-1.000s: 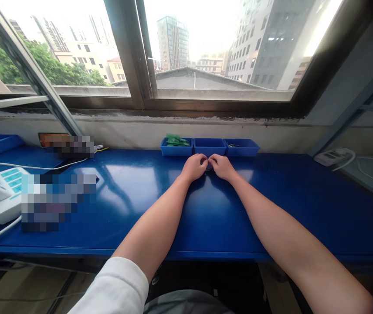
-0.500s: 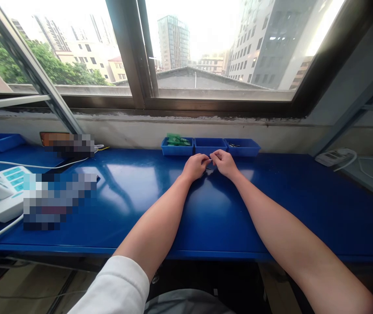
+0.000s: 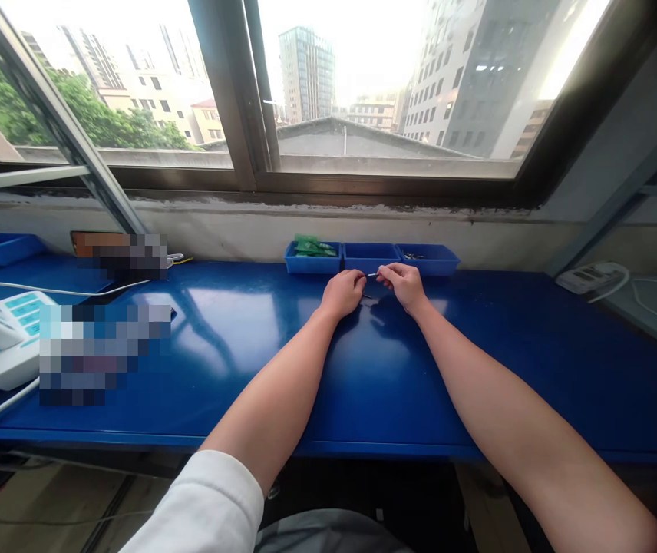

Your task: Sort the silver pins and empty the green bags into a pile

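- Drawn rightward since the earlier frame, the right hand (image 3: pixel 405 285) pinches a slim piece (image 3: pixel 372 274) between closed fingertips (image 3: pixel 382 273).
- That piece lies between both hands, before the blue bins (image 3: pixel 371 253).
- Left hand (image 3: pixel 342 294): fingers curled inward, grip unclear.

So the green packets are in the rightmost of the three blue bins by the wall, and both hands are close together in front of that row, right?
Not quite: the head view shows the green packets in the leftmost bin. The left hand and right hand are indeed close together in front of the row.
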Demonstrator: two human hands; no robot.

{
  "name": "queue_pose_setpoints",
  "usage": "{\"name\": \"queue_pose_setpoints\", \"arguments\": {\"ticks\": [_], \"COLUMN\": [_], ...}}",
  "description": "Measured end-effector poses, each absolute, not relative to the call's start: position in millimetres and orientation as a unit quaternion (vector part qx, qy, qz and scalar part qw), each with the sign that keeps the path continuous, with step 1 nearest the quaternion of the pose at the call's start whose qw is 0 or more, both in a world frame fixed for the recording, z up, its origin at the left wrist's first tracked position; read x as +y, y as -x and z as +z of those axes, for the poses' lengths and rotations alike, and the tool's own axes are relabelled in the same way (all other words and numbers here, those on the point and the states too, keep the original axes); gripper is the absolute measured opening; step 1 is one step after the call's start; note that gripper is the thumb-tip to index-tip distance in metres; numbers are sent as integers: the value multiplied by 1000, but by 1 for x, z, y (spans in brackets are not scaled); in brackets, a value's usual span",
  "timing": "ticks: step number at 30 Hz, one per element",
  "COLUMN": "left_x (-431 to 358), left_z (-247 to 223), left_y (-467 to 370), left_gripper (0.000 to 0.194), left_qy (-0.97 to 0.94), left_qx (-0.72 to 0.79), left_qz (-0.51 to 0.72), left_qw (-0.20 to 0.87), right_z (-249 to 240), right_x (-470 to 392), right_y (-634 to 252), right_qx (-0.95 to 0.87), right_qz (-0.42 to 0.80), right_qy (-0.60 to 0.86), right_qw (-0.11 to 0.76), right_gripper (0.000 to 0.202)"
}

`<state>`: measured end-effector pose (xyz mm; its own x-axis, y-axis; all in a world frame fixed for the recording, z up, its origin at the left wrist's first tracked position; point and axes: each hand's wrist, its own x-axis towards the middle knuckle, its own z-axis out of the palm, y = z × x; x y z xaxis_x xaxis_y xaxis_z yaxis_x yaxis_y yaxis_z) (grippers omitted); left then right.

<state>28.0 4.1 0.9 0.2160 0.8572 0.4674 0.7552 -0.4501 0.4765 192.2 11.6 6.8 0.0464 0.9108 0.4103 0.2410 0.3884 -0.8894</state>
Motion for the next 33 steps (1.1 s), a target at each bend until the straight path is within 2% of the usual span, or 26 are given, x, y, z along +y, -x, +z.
{"name": "queue_pose_setpoints", "arguments": {"ticks": [5,8,18,33], "left_x": [5,5,5,5], "left_z": [0,0,-2,-2], "left_y": [-27,-27,-27,-27], "left_gripper": [25,24,24,25], "left_qy": [-775,-776,-778,-780], "left_qx": [531,531,531,533], "left_qz": [334,333,327,318], "left_qw": [73,72,81,81], "right_z": [11,9,0,-5], "right_x": [15,19,28,38], "right_y": [-205,-213,-223,-242], "right_qx": [-624,-623,-608,-587], "right_qz": [95,33,54,85], "right_qy": [562,611,682,706], "right_qw": [534,487,403,388], "right_gripper": [28,36,57,64]}}
